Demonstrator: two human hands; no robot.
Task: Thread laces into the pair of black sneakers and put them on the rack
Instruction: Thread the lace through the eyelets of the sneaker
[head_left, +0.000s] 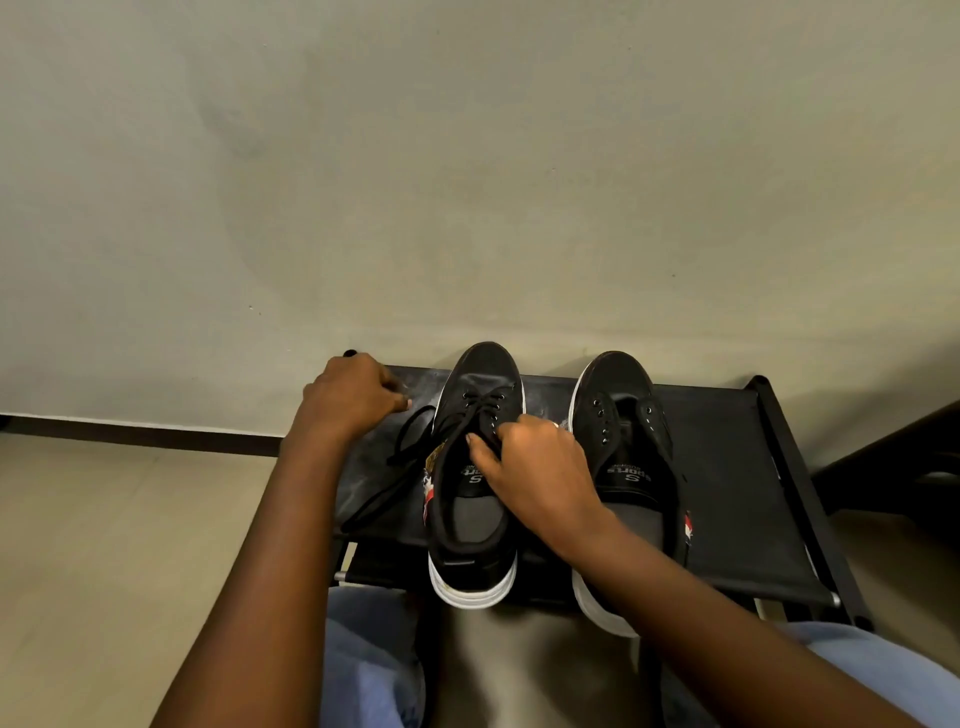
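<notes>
Both black sneakers stand toes toward the wall on the rack, the left sneaker partly laced, the right sneaker with bare eyelets. The left hand is curled, seemingly pinching one end of the lace near the rack's far left corner; the right hand pinches the lace over the tongue. The lace looks limp and light, best gripped near its stiff tip. The canvas uppers should yield, so steadying by the firm sole seems wise.

My black fabric shoe rack carries both sneakers. The laced sneaker sits under my right hand; the unlaced sneaker just right of it.
</notes>
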